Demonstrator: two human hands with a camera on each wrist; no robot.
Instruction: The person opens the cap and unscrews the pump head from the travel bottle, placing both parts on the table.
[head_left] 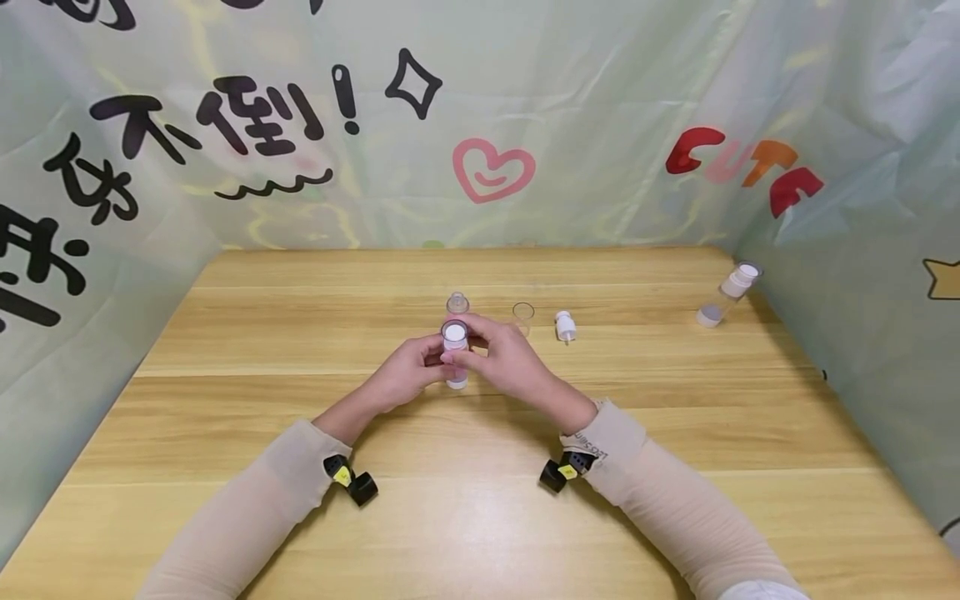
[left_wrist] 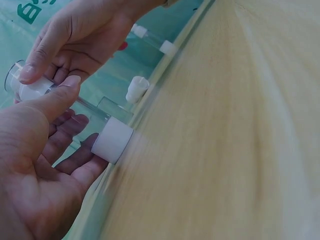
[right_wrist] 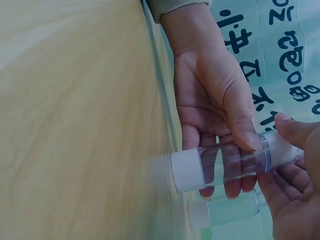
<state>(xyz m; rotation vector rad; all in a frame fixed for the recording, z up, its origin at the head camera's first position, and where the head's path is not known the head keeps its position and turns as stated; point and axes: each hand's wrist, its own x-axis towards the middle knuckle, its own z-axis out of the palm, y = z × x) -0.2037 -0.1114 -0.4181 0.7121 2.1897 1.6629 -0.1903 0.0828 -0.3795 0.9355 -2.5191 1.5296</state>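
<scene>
A clear bottle (head_left: 456, 375) with a white base (right_wrist: 187, 171) and a white top (head_left: 454, 333) under a clear rim is upright between both hands at the middle of the table. My left hand (head_left: 408, 367) grips it from the left, its thumb near the upper end. From the other side my right hand (head_left: 510, 358) holds it, with the thumb against the upper part. Whether the base touches the table I cannot tell. Just behind stands a second clear bottle (head_left: 457, 302), its lower part hidden by the hands.
Right of the hands are a clear cap (head_left: 522, 311) and a white pump head (head_left: 566, 326) on the wooden table (head_left: 465, 517). A further bottle (head_left: 727, 294) with white base and top stands near the right edge. Printed fabric (head_left: 585, 108) encloses the back and sides.
</scene>
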